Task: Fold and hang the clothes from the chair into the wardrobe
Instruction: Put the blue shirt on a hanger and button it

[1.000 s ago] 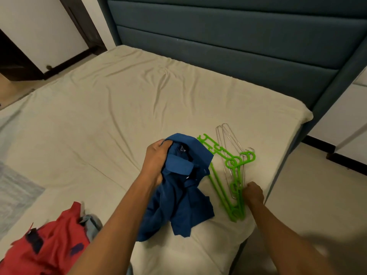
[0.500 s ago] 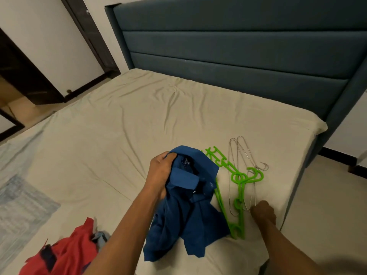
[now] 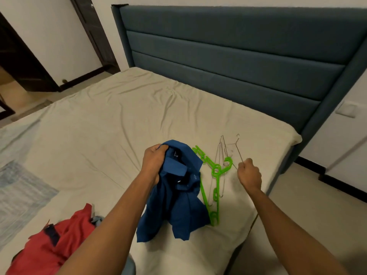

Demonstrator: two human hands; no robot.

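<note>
My left hand (image 3: 153, 163) grips a dark blue collared shirt (image 3: 178, 197) by its collar, and the rest of the shirt hangs down onto the bed (image 3: 111, 124). To its right my right hand (image 3: 249, 173) pinches a thin wire hanger (image 3: 237, 148), lifted off the sheet with its hook pointing up. A bright green plastic hanger (image 3: 216, 175) lies flat on the bed between the shirt and my right hand. Another wire hanger (image 3: 220, 155) lies partly under it.
A red garment (image 3: 53, 247) with a bit of light blue cloth beside it lies crumpled at the bed's near left. A dark blue padded headboard (image 3: 228, 52) stands behind. The bed's right edge drops to the floor (image 3: 309, 215). A dark door frame (image 3: 93, 34) is at the far left.
My right hand rose from the bottom of the hangers and lifted one wire hanger off the bed. My left hand kept its grip on the blue shirt. The camera tilted upward.
</note>
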